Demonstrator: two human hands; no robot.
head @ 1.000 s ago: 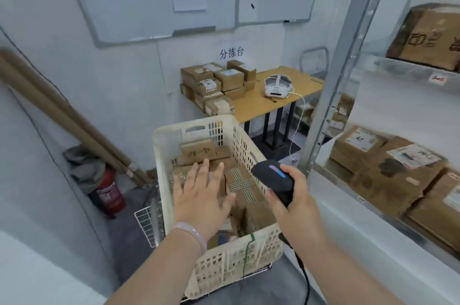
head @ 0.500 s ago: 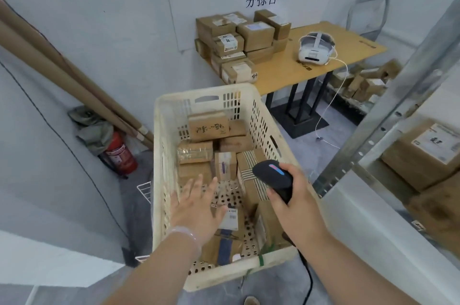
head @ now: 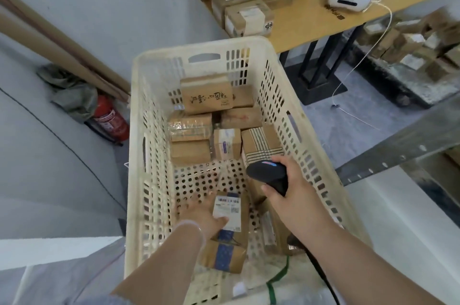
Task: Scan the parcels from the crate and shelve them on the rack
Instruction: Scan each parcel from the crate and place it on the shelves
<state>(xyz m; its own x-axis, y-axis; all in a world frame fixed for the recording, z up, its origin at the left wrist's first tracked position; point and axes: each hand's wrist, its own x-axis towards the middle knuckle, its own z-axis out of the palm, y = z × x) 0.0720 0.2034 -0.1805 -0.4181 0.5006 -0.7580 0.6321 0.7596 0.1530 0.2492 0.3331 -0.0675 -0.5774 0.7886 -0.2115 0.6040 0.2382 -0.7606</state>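
Left hand (head: 200, 215) lies at 9 o'clock of the labelled parcel (head: 231, 212), thumb on top; fingers blurred, grip indeterminate. Right hand (head: 290, 196) is wrapped round the scanner (head: 267, 174) at 1 o'clock of that parcel.

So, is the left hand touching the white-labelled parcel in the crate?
Touching. In the head view the thumb of the left hand lies on the white label of the parcel.

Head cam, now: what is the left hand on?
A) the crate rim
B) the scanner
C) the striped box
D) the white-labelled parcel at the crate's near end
D: the left hand lays its thumb on the label of the white-labelled parcel inside the crate, while the right hand holds the scanner.
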